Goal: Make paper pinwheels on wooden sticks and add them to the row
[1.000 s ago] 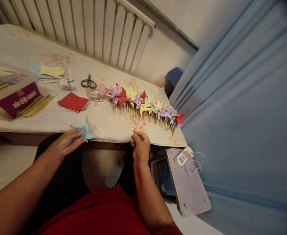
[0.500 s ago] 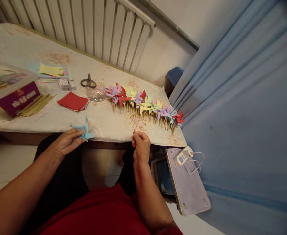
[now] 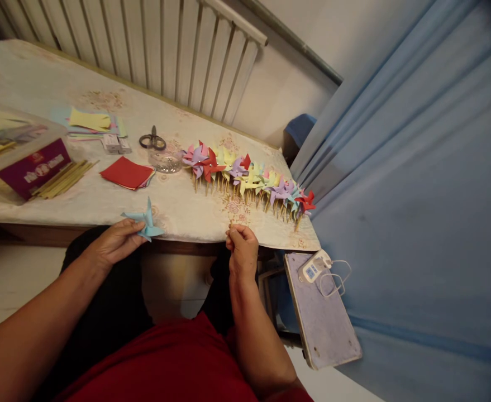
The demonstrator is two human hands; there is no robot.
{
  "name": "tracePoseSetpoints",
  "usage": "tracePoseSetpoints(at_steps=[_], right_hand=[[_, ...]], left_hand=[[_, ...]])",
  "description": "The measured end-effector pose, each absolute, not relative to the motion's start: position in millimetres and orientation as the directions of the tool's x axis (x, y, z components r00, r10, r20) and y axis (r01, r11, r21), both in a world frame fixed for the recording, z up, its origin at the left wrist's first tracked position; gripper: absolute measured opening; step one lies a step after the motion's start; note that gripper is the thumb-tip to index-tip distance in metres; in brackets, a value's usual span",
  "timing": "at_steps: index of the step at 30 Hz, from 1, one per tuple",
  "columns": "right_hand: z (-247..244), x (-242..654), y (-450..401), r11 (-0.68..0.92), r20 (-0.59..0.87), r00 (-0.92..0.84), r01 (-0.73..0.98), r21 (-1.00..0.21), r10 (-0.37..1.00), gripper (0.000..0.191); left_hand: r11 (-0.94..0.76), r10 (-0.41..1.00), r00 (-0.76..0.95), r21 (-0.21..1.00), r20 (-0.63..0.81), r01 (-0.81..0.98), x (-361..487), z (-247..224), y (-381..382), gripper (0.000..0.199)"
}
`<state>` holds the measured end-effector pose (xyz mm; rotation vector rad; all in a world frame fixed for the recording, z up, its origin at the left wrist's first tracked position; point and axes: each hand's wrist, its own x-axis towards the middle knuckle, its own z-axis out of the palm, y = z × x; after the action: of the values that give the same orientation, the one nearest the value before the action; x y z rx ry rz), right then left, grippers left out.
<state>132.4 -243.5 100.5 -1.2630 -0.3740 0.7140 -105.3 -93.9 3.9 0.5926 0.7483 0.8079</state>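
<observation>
Just over the table's front edge, my left hand (image 3: 120, 241) pinches a light-blue paper pinwheel (image 3: 148, 222) between thumb and fingers. My right hand (image 3: 242, 245) is closed at the edge further right, with the tip of a thin wooden stick (image 3: 230, 224) poking up from its fingers; the rest of the stick is hidden. Beyond that hand lies a long row of finished pinwheels (image 3: 249, 180) in red, purple, yellow, pink and blue on wooden sticks. A stack of red paper squares (image 3: 127, 173) is past my left hand.
Behind the red paper are a clear dish of small metal pins (image 3: 167, 164), black scissors (image 3: 153, 139), small boxes (image 3: 116, 144) and coloured paper (image 3: 90, 119). A clear bin (image 3: 2, 125) and wooden sticks (image 3: 67, 180) stand left. A stool (image 3: 329, 324) carries a white corded device (image 3: 312, 271).
</observation>
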Motion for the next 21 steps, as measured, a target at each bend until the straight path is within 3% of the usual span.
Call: tracePoseSetpoints(at_steps=[6,12,21], right_hand=[[101.9,129.0,-244.8,0.106,-0.123,0.703,-0.274,-0.956,0.701,0.017],[105.4,112.4,-248.4,0.059,-0.145,0.63,-0.291,-0.955,0.763,0.018],[118.0,88.9,-260.5,0.045,-0.111,0.572,-0.251,-0.967,0.813,0.014]], left_hand=[[0.603,0.752,0.59,0.667,-0.294,-0.436,-79.1,28.5,-121.0,0.016],[0.616,0.654,0.755,0.618,-0.055,-0.488,-35.5,61.4,-154.2,0.022],[0.628,0.596,0.8,0.579,0.072,-0.52,-18.8,66.8,-176.9,0.021]])
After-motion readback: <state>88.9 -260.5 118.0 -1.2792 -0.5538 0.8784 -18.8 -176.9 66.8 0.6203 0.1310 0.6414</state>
